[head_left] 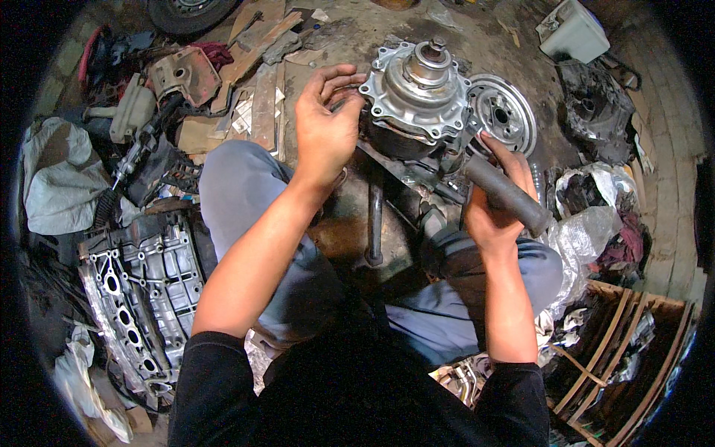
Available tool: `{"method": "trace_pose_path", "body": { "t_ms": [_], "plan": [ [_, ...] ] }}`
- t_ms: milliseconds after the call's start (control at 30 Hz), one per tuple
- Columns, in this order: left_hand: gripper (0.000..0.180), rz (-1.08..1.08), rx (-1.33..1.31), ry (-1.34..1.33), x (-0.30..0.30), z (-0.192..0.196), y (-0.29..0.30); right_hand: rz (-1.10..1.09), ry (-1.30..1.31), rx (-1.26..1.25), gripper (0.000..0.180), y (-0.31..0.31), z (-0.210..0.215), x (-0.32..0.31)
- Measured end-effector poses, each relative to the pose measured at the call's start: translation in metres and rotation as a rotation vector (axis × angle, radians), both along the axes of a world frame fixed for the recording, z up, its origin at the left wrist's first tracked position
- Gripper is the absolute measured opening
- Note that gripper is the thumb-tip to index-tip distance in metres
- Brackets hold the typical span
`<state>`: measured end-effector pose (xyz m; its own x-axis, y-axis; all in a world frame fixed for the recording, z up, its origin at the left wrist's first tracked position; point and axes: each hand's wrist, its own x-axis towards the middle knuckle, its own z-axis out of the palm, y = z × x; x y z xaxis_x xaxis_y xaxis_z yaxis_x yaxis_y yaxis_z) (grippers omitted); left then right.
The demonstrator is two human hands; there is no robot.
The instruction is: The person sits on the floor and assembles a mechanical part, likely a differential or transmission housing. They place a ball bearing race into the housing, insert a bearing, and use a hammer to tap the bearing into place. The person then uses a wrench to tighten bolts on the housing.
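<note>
Right hand (pixel 493 212) grips pipe (pixel 506 194); left hand (pixel 325 127) touches housing (pixel 417 93).

a grimy workshop floor (pixel 350 30) carries an aluminium engine casing (pixel 141 290) at left, wooden planks (pixel 261 82), a steel wheel hub (pixel 503 112) (lying flat), crumpled plastic bags (pixel 588 231) and a white container (pixel 572 30).

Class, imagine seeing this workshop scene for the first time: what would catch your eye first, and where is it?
The bright grey metal housing at top centre, with the left hand at its rim. Beside it, the right hand grips a dark tube. A ribbed engine casting lies on the floor at lower left.
</note>
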<state>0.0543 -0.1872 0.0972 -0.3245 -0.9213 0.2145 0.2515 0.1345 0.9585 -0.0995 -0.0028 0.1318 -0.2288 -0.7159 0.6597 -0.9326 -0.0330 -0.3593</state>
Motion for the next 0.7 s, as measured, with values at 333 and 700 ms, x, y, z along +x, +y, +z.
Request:
{"method": "trace_pose_path", "body": {
  "t_ms": [333, 700],
  "plan": [
    [0.036, -0.019, 0.051, 0.015, 0.002, 0.002, 0.002, -0.072, -0.735, -0.139, 0.037, -0.007, 0.001, -0.007],
    [0.041, -0.083, 0.100, 0.054, 0.007, 0.001, -0.005, 0.039, -0.629, 0.127, 0.035, 0.000, 0.075, -0.035]
  ]
}}
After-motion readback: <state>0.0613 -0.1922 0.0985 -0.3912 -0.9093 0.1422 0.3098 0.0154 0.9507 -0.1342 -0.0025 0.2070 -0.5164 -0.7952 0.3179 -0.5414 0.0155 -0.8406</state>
